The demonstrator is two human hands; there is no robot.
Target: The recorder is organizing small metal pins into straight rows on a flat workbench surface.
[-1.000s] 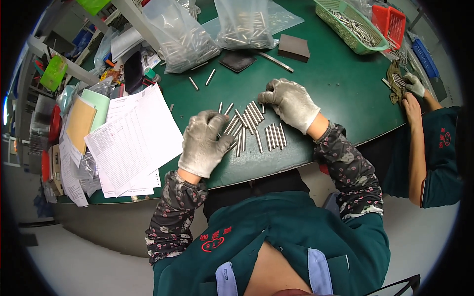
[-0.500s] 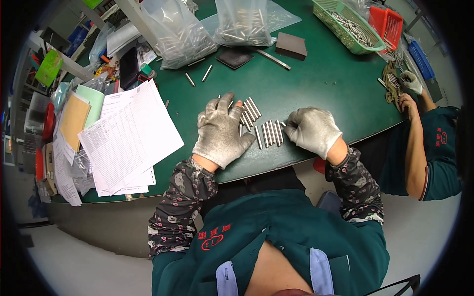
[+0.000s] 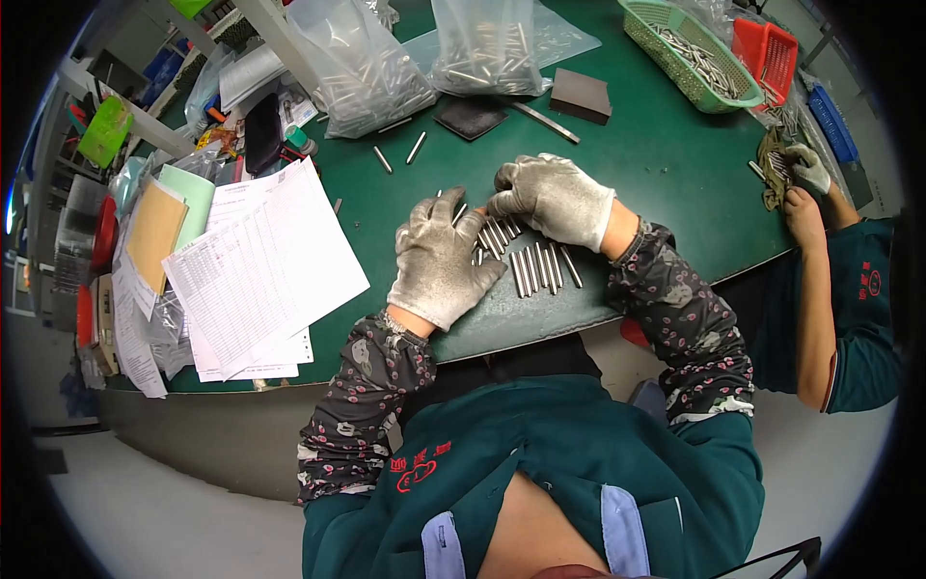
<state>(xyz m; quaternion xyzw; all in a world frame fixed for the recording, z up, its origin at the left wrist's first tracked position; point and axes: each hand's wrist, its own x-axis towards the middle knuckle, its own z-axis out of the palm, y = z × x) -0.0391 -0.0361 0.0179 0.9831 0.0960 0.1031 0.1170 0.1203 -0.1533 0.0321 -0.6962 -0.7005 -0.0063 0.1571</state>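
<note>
Short shiny metal pins lie on the green table in two groups. The nearer group is a row of pins [image 3: 536, 270] set side by side, with one slightly tilted pin [image 3: 572, 266] at its right end. A farther cluster of pins [image 3: 499, 234] sits between my hands, partly covered. My left hand [image 3: 439, 261], in a worn grey-white glove, lies over the cluster's left side, fingers stretched and thumb apart. My right hand [image 3: 561, 201], gloved alike, reaches over the cluster's far end with fingers curled together in a pinch; what is between its fingertips is hidden.
Clear bags of pins [image 3: 362, 82], a dark block [image 3: 581, 96], a flat bar [image 3: 545, 123] and two loose pins [image 3: 416, 148] lie farther back. Printed sheets [image 3: 270, 270] cover the left. A green basket [image 3: 690, 58] stands far right, near a co-worker's gloved hand [image 3: 808, 169].
My right hand has moved left and away from me, from the near row's right end to the far cluster. The row's end pin now shows fully. My left hand stays over the cluster.
</note>
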